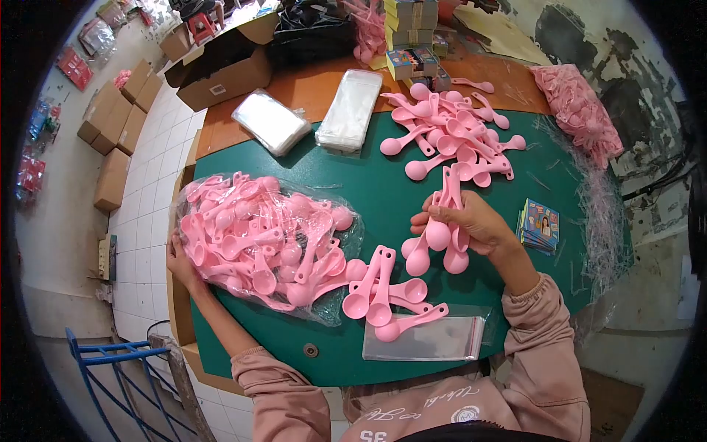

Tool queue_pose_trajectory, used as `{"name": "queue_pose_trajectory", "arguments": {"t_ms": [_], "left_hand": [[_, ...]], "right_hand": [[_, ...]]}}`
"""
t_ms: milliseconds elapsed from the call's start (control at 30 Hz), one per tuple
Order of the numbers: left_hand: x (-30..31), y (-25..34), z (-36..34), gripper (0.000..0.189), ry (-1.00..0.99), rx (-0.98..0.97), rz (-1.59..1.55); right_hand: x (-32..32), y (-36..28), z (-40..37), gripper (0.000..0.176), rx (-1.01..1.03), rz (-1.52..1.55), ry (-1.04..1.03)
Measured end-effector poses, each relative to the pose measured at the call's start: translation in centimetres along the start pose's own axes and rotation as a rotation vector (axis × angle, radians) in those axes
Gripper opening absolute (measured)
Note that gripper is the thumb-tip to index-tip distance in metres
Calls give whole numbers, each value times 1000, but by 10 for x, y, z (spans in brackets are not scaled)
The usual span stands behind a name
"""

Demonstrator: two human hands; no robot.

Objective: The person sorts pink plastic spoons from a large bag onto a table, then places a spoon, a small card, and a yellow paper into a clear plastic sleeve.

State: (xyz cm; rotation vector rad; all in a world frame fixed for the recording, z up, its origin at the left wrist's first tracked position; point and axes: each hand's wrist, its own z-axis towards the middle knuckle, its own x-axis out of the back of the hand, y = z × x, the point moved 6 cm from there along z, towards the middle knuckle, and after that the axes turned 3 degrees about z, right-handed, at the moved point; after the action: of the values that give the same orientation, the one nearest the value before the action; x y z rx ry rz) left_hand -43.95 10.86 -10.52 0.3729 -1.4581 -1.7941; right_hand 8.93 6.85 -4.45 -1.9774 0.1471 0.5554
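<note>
My right hand (464,219) is closed around a bunch of pink measuring spoons (437,234), their handles up and bowls hanging down over the green table. At the left edge of the table, my left hand (179,258) grips the side of a clear plastic bag (335,313) full of pink spoons; its fingers are partly hidden. Several loose spoons (381,295) lie by the bag's right side, a few overlapping a stack of clear plastic sleeves (427,348). Behind my right hand is a larger pile of pink spoons (464,136).
Small printed cards (540,225) are stacked at the right, with taller card bundles (412,62) at the back. Two stacks of clear sleeves (272,121) (350,110) lie beyond the bag. Another bag of spoons (578,110) sits back right; an open carton (224,74) stands back left.
</note>
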Motion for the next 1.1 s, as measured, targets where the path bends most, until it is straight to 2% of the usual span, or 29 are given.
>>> {"name": "queue_pose_trajectory", "arguments": {"t_ms": [233,300,367,433,500,533,567,600,633,700,767,833,867,933,967,1033,1067,1100], "left_hand": [[2,-6,4,24,-2,16,27],[1,-9,5,24,-3,9,13],[2,-10,6,24,-4,4,1],[1,-8,3,25,1,23,4],[0,-3,0,25,8,28,8],[0,-1,0,25,11,36,9],[1,-4,1,25,14,34,9],[1,-7,3,25,7,15,16],[3,-10,5,25,2,0,25],[1,-1,-2,25,5,16,30],[0,2,-2,25,7,-4,55],[0,2,-2,26,12,8,66],[0,1,-2,26,8,19,74],[1,-1,-2,26,11,36,66],[0,-2,-2,26,13,50,54],[-2,-2,-1,26,13,59,39],[-2,-1,-1,26,12,30,48],[-1,0,-2,26,10,4,61]], "right_hand": [[3,-3,4,28,37,108,-2],[11,-13,9,32,80,9,55],[25,-43,21,31,274,-196,47],[62,-76,40,32,350,-214,251],[79,-116,43,41,479,-277,412],[80,-117,48,41,480,-277,409],[86,-132,36,44,704,-750,806],[62,-146,17,48,908,-1233,1201],[47,-133,9,52,874,-1292,986],[22,-74,12,46,871,-1443,474],[-25,-28,-7,44,608,-1583,-52],[-40,-6,-25,37,672,-1842,-87],[-40,1,-27,37,672,-1840,-95],[-28,17,-19,32,519,-1949,-72],[-26,16,-16,32,522,-1952,-71],[-19,16,-5,29,360,-1858,-80],[-24,13,-6,29,364,-1860,-79],[-38,10,-10,30,400,-1696,-139]]}}
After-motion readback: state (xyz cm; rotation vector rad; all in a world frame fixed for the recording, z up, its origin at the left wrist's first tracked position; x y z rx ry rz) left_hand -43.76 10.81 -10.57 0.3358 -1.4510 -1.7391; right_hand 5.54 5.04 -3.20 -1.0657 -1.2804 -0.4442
